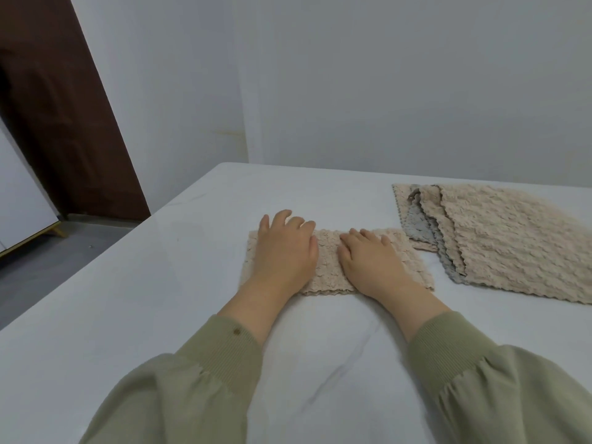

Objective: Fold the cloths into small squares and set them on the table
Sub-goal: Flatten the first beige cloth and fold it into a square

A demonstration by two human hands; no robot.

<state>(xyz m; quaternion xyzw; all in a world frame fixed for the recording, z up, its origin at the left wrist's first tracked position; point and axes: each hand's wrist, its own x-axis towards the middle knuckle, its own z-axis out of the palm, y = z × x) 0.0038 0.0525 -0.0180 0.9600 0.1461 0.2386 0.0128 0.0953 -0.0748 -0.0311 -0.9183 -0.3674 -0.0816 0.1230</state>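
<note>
A: As the head view looks down, the folded beige cloth lies in a strip on the white worktop.
B: Left hand flat on its left part, right hand flat on its right part. Grip released on both, fingers straight, pressing, pinching nothing.
A: Just right of it sits the pile of cloths, beige, a grey cloth showing between layers.
B: Touching or apart, I can't tell. Olive sleeves at both wrists.
</note>
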